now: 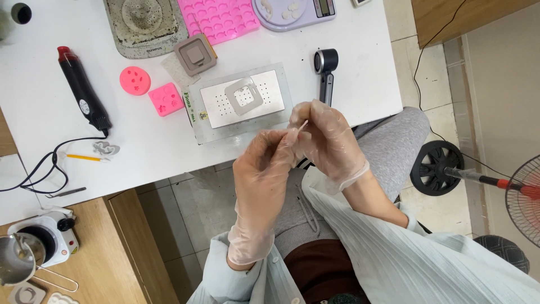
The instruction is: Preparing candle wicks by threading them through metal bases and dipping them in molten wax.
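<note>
A thin pale stick [302,125] sits pinched between the fingertips of two gloved hands at the centre of the frame, just below the near edge of a white table [360,79]. The left hand [264,174] rises from the lower middle, fingers curled in toward the stick's lower end; the right hand [326,141] closes over it from the right, thumb and forefinger pressed on the stick, whose tip points up and to the right. Both hands wear clear disposable gloves, and whether anything else is held between them cannot be told. Just above the hands, a flat metal plate [241,101] with small holes lies on the table, carrying a grey square frame [244,95]. To its right lies a black handheld magnifier [325,70]. Left of the plate are a square pink mould [165,99] and a round pink mould [135,80], with a grey square mould [195,54] above them. A black heat gun [82,87] with a red tip lies at upper left, its cord trailing off the table, and a yellow pencil [85,158] rests below it. A large pink tray [218,18] and a lilac kitchen scale [293,11] sit at the top edge. A fan [523,197] stands on the floor at far right.
</note>
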